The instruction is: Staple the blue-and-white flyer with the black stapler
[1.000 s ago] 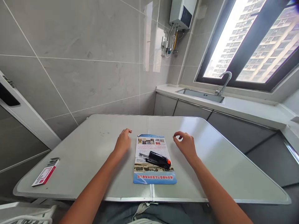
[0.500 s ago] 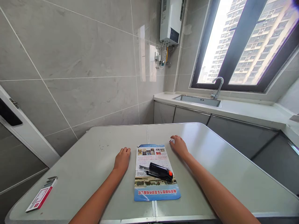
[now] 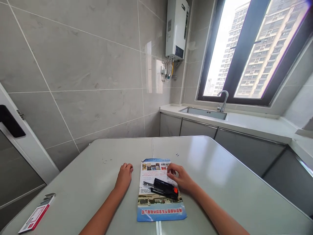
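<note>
A printed blue-and-white leaflet lies on the table between my two hands. On it rests a black stapler-like tool with an orange-red end and a metal rail sticking out to the left. My right hand is over the leaflet's right edge, just above the tool. Its fingers are curled, with a gap between thumb and forefinger and nothing visible in them. Left of the leaflet, my left hand lies on the table with its fingers folded in. I see nothing in it.
Tiny metal bits lie on the table beyond my right hand. Small dark marks show at the left. A flat white-and-red package lies near the left edge. Behind stand a counter with a sink and a water heater.
My right hand has moved back and left, from beside the tiny metal bits to the leaflet's right edge, uncovering those bits. My left hand keeps its place; the camera has tilted up slightly.
</note>
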A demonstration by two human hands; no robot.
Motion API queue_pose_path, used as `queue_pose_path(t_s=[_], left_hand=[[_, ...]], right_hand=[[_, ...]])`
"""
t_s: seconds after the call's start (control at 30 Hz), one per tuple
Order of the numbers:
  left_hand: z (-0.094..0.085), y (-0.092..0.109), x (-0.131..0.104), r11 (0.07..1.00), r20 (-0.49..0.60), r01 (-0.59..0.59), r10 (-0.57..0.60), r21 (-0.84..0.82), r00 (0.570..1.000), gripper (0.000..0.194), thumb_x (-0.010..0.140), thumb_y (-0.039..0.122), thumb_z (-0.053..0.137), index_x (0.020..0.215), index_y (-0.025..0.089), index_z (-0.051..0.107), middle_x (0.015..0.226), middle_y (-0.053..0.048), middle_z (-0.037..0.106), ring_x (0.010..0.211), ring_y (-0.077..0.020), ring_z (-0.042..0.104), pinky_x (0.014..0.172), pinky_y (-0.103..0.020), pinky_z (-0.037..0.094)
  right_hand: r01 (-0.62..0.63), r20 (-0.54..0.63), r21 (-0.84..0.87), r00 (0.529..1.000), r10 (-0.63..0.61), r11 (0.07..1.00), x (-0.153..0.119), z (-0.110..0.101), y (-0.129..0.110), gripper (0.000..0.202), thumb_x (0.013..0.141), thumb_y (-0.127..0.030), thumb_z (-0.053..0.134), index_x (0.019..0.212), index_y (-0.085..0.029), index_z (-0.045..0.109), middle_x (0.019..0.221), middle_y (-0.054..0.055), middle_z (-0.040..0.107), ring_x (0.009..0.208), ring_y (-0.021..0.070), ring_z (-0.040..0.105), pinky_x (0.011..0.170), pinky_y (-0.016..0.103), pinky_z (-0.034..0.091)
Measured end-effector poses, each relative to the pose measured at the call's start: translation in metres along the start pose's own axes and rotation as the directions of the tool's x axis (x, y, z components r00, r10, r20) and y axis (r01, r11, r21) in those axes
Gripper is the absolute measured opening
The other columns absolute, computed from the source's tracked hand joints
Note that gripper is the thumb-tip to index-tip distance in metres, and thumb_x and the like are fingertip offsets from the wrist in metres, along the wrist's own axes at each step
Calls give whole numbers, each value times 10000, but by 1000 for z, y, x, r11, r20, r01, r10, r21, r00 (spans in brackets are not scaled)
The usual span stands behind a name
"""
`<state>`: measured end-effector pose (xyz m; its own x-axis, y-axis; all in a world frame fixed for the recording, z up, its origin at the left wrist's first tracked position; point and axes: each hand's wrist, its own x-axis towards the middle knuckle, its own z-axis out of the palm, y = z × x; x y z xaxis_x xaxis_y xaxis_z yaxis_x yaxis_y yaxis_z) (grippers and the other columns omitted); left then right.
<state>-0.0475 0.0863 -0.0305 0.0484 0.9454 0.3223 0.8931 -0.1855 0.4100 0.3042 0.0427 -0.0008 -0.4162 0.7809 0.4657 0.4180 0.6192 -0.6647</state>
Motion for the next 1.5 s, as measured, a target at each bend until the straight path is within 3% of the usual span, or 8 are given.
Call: queue_pose_path(t_s=[0.2, 0.37, 0.57, 0.8, 0.93, 1.1, 1.3, 1.5], left_hand=[[-1, -5, 3, 991, -40, -12, 7, -137, 999, 334, 1017, 327, 379, 811, 208, 613, 862, -75, 653, 844, -249, 641, 806, -360, 485], [-8, 9, -1, 931, 3, -33, 37, -364, 999, 370, 1056, 462, 306, 864, 238, 530, 719, 6, 622, 679, -198, 591, 716, -309, 450], [-14, 25, -5, 899, 12, -110, 127, -424, 992, 381, 1061, 475, 296, 954, 242, 579, 916, -33, 684, 865, -222, 649, 867, -346, 498], [-28, 34, -10, 866, 7, -200, 229, -458, 973, 428, 1053, 450, 377, 1148, 238, 736, 1000, -77, 691, 896, -227, 659, 870, -349, 534], [-33, 44, -18, 808, 71, -294, 380, -510, 922, 416, 1054, 430, 443, 1302, 274, 738, 1102, -100, 703, 851, -192, 660, 764, -289, 539], [-28, 50, -24, 777, 114, -358, 477, -518, 872, 320, 1015, 421, 566, 1219, 295, 779, 1120, -82, 775, 755, -164, 671, 687, -267, 540], [-27, 53, -26, 708, 136, -396, 566, -585, 813, 243, 984, 352, 621, 1104, 266, 815, 1082, -84, 805, 1000, -231, 745, 931, -344, 578], [-23, 54, -28, 712, 172, -432, 605, -554, 777, 240, 984, 317, 615, 1105, 285, 820, 1107, -71, 803, 1000, -212, 756, 926, -319, 580]], right_hand=[[132, 227, 62, 963, -143, 989, 2, 2, -15, 652, 923, -813, 485, 1121, -205, 611, 1074, 71, 639, 907, 209, 577, 828, 339, 494], [150, 391, -49, 913, -119, 987, -2, 11, -32, 775, 811, -637, 758, 1404, -213, 496, 1299, 132, 641, 1126, 299, 635, 991, 404, 500], [98, 349, -148, 936, -41, 984, -7, 11, -41, 667, 854, -281, 709, 1480, -256, 480, 1340, 110, 697, 1170, 296, 677, 1008, 392, 514], [125, 197, -225, 977, -81, 966, -6, 3, -31, 578, 943, -258, 613, 1506, -241, 486, 1433, 144, 661, 1302, 307, 635, 1103, 442, 481], [160, 193, -314, 976, -102, 936, -5, 1, -26, 568, 947, -249, 585, 1505, -234, 480, 1386, 154, 684, 1231, 323, 666, 1056, 461, 507], [220, 244, -353, 960, -138, 909, -6, 6, -26, 525, 958, -268, 587, 1474, -236, 497, 1336, 142, 704, 1179, 307, 681, 1048, 459, 499], [221, 258, -361, 957, -131, 906, -7, 9, -25, 540, 948, -255, 590, 1480, -240, 499, 1339, 140, 704, 1181, 308, 678, 1045, 455, 494], [205, 255, -343, 960, -120, 917, -7, 9, -25, 547, 950, -264, 596, 1488, -243, 498, 1378, 137, 688, 1219, 313, 665, 1065, 458, 488]])
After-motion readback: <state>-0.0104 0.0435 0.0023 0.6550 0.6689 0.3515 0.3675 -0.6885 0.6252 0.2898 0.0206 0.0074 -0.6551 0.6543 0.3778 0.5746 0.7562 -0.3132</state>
